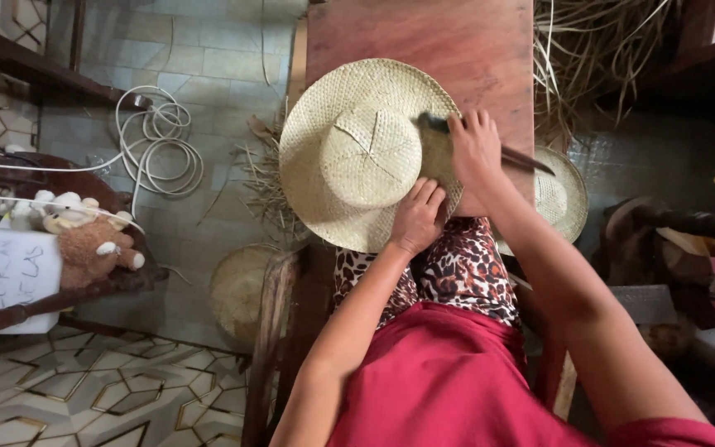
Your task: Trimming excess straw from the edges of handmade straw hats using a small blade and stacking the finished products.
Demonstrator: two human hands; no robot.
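Two hands at work on a woven straw hat (353,153), lying crown-up on a wooden board (473,41). Left hand (418,217) pressed flat on the brim; right hand (475,151) closed around a knife (490,147), blade across the brim. Weave apparently complete, edge seemingly left to trim.

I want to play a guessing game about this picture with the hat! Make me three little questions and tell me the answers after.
1. True or false: the straw hat lies on a wooden table.
2. Which hand presses a dark-handled tool on the hat's brim? A) left hand B) right hand
3. Fill in: a soft toy ____ sits at the left edge of the picture.

Key:
1. True.
2. B, the right hand; the left hand rests on the near brim.
3. Bear: the brown teddy bear.
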